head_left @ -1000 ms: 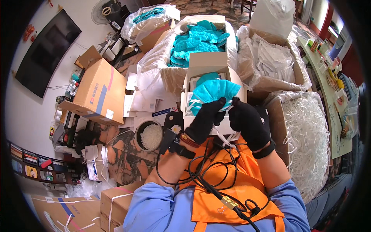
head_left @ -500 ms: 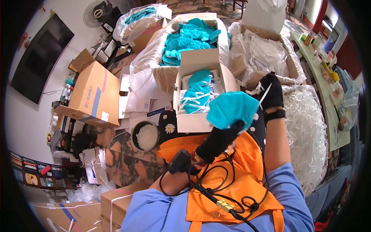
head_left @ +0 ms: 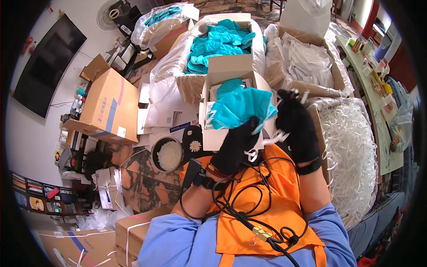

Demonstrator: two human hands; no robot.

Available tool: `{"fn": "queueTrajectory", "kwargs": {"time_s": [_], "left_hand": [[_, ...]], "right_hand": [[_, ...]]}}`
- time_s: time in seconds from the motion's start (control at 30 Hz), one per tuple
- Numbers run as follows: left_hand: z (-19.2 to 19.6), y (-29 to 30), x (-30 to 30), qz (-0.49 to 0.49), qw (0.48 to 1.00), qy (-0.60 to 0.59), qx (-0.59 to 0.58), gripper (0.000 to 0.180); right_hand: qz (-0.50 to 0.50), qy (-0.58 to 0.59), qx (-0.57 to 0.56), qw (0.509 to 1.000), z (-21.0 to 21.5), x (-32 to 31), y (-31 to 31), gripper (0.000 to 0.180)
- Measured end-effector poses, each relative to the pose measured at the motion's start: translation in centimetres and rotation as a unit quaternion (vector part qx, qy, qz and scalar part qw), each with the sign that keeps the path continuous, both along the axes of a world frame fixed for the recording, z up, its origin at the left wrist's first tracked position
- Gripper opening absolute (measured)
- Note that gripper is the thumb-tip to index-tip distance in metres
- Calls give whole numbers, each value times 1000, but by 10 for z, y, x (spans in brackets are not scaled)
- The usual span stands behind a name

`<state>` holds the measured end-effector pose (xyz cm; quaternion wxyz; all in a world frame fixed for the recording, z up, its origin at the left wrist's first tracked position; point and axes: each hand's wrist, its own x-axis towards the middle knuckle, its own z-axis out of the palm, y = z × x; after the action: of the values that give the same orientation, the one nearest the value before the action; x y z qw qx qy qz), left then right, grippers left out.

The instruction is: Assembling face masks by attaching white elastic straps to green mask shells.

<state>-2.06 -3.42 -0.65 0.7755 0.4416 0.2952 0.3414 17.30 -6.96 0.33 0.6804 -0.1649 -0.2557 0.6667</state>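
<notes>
Holding a stack of teal masks [head_left: 240,109] pinched in the gloved left hand [head_left: 235,147], right above the small white box [head_left: 222,73]. Right hand [head_left: 296,127] is closed on the white ear loops [head_left: 275,138]. Looks mid-packing; next move needs lining the stack up with the box opening.

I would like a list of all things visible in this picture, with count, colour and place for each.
face mask: one, teal, held up over the small box
small box: one, white, open, on the lap
mask pile: many, teal, in a big lined carton behind
brown carton: one, closed, to the left
round bowl: one, dark, with white bits, left of the lap
paper shreds: heap, white, at the right
fan: one, top left
apron: one, orange
left hand: black glove, holding the face mask
right hand: black glove, pulling a white strap
</notes>
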Motion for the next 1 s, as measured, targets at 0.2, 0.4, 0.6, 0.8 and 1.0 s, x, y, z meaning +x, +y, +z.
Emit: {"fn": "queueTrajectory", "kwargs": {"time_s": [0.2,0.4,0.6,0.8,1.0], "left_hand": [[6,-19,-3,-100,993,-28,-62,29],[9,-15,19,-98,910,-285,-286,31],[-16,-16,20,-231,863,-346,-285,42],[20,5,18,-38,971,-165,-167,83],[22,25,1,-44,993,-60,88,33]], "right_hand": [[-306,-336,-27,890,-20,74,5,39],[-177,-497,71,846,-22,-18,4,27],[182,71,45,980,-23,-21,26,33],[-114,-220,-168,954,17,1,-1,22],[-101,-301,-197,928,23,-3,3,12]]}}
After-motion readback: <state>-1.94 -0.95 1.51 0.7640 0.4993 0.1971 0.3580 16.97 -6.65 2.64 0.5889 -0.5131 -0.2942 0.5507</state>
